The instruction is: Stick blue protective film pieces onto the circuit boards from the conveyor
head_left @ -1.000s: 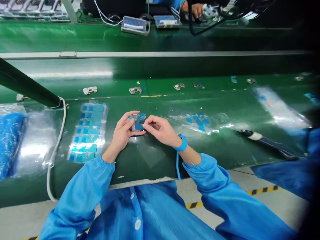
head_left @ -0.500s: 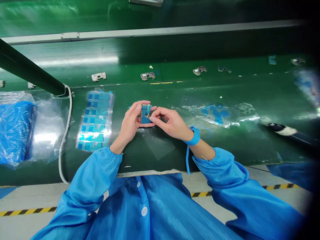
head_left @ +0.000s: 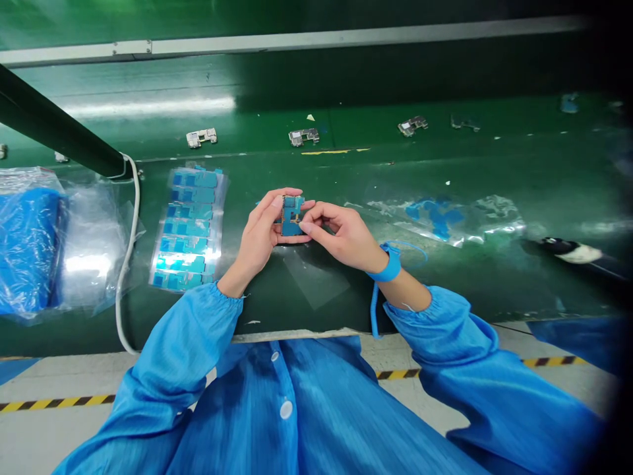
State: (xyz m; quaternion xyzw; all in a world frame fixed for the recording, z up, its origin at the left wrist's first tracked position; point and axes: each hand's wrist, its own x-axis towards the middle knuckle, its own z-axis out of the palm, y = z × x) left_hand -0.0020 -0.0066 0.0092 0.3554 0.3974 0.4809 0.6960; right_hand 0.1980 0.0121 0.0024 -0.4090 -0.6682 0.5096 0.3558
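Observation:
My left hand (head_left: 262, 232) and my right hand (head_left: 341, 234) meet above the green work surface (head_left: 445, 277). Between their fingertips they hold a small blue circuit board (head_left: 291, 216) with metal parts, turned upright. The left fingers curl round its left edge and top; the right thumb and forefinger pinch its right side. A blue wrist strap (head_left: 389, 265) with a coiled cord circles my right wrist. Left of my hands lies a clear sheet of blue stickers (head_left: 190, 227).
Small metal boards (head_left: 202, 137) (head_left: 303, 136) (head_left: 412, 125) lie along the belt behind. A plastic bag with blue contents (head_left: 30, 247) is at the left, beside a white cable (head_left: 126, 251) and a dark bar (head_left: 54, 128). Crumpled clear film with blue scraps (head_left: 440, 218) and a dark tool (head_left: 568, 251) lie to the right.
The board was turned from lying flat to upright in my fingers. The view tilted downward, so the far belt and the devices behind it left the picture.

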